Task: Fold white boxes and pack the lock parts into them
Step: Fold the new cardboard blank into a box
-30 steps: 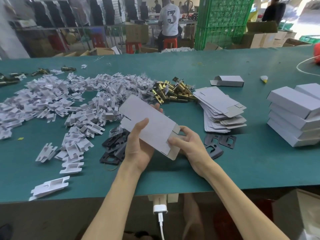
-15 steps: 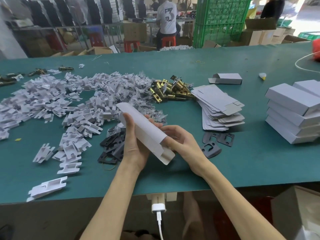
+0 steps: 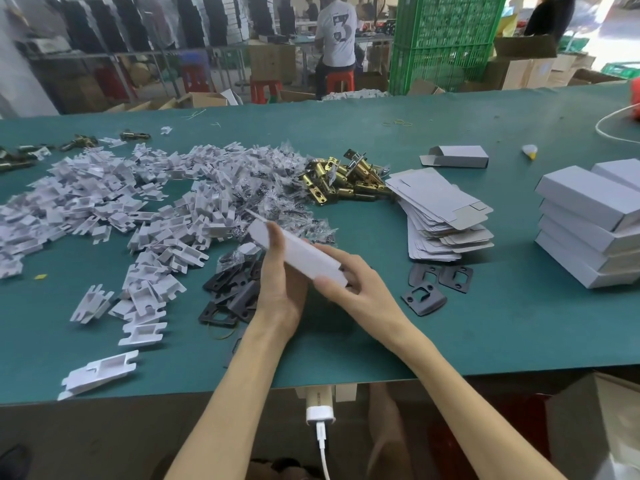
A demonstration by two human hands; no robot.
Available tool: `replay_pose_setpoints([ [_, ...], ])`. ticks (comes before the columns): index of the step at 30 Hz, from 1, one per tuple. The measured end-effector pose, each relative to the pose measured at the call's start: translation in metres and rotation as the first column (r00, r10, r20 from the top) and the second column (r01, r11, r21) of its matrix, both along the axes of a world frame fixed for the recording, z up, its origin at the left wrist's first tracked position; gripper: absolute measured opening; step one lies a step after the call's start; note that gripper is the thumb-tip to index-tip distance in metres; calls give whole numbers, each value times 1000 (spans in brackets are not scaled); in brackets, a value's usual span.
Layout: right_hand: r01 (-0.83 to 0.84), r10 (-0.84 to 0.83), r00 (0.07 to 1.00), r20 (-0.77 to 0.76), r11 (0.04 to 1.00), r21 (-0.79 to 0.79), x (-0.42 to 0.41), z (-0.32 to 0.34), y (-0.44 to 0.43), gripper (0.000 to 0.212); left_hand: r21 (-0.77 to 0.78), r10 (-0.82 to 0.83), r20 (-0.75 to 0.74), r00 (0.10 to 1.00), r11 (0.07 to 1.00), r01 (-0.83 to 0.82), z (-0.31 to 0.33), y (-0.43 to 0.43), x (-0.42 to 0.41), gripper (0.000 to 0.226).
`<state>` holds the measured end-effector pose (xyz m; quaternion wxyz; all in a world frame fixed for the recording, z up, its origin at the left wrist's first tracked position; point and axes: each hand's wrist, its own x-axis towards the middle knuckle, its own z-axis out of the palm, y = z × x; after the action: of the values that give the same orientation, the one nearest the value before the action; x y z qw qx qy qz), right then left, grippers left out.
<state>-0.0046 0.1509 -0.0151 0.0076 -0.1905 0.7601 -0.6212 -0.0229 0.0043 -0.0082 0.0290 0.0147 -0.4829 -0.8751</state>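
Observation:
Both hands hold one white box [image 3: 300, 255] above the green table [image 3: 485, 323], squared up into a long narrow tube that slants from upper left to lower right. My left hand [image 3: 278, 282] grips its left half from below, thumb on top. My right hand [image 3: 349, 282] pinches the lower right end. A stack of flat box blanks [image 3: 440, 209] lies to the right. Brass latch parts [image 3: 341, 181] are heaped behind the hands. Black strike plates [image 3: 230, 292] lie under my left hand, and a few more strike plates [image 3: 424, 285] lie right of my right hand.
A wide heap of white card inserts [image 3: 114, 209] covers the left of the table. Folded white boxes [image 3: 592, 220] are stacked at the right edge, and one open box [image 3: 457, 156] lies further back. A charger with a cable [image 3: 320, 417] hangs below the front edge.
The flat blank has been squeezed open into a narrow box tube between my hands. My right hand has closed in on its lower right end.

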Motion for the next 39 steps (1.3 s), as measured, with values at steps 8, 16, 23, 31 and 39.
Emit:
replay_pose_setpoints([
  [8, 57, 16, 977, 213, 942, -331, 3, 7, 10, 33, -103, 35, 11, 999, 994, -34, 2, 4, 3, 55],
  [16, 118, -63, 982, 179, 942, -313, 1, 2, 13, 20, -188, 129, 13, 992, 974, -124, -4, 4, 3, 28],
  [23, 243, -175, 960, 217, 905, -349, -4, -3, 14, 31, -308, 173, 1, 985, 937, -164, -10, 7, 1, 29],
  [31, 247, -181, 959, 218, 911, -329, -6, -6, 15, 27, -278, 143, -3, 990, 950, -139, -7, 7, 2, 27],
  [39, 256, -195, 959, 206, 905, -339, -3, 0, 13, 35, -277, 116, 38, 993, 956, -101, -4, 11, 6, 29],
])
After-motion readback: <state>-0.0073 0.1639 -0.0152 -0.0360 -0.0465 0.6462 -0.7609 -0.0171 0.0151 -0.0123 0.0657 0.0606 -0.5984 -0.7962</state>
